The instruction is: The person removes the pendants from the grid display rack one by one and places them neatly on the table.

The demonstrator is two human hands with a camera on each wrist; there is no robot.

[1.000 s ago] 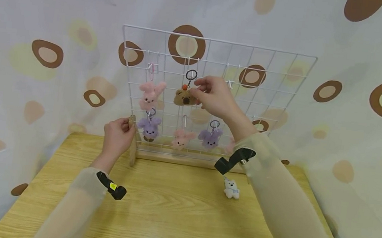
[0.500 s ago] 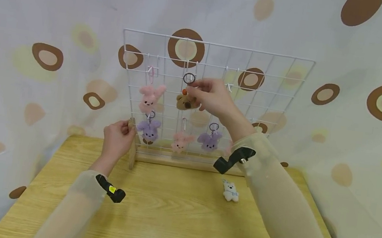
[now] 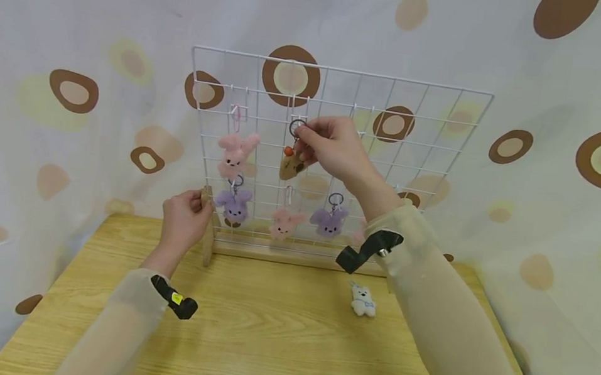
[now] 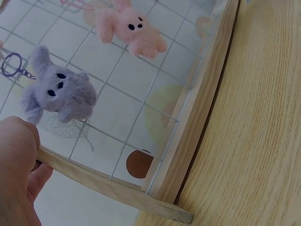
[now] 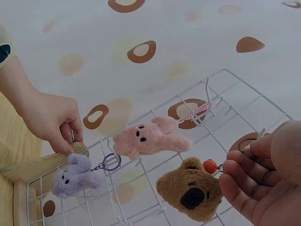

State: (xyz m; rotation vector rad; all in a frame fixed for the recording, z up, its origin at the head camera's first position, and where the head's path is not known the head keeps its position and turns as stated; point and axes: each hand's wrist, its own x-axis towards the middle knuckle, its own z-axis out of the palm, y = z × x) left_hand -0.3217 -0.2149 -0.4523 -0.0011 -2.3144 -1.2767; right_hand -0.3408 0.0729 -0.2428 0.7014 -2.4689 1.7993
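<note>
My right hand (image 3: 337,145) pinches the dark ring of a brown plush keychain (image 5: 188,193) between thumb and fingers. The ring is at a white hook on the wire grid (image 3: 344,70); whether it is over the hook I cannot tell. An orange bead (image 5: 210,165) sits above the plush, which hangs tilted, partly hidden by my fingers in the head view. My left hand (image 3: 184,216) grips the top of the grid stand's left wooden upright (image 4: 108,188). Nearest to it hangs a purple plush keychain (image 4: 66,89) with a ring.
A pink plush keychain (image 3: 236,154) hangs at the grid's upper left. Along the lower row hang another pink plush (image 3: 284,222) and a purple one (image 3: 328,221). A white bear plush (image 3: 362,300) lies on the wooden table (image 3: 258,334). A patterned cloth stands behind.
My right fingers have shifted from the brown plush's body up to its ring. The plush has turned and hangs steeper, more covered by the hand. The left hand keeps its hold.
</note>
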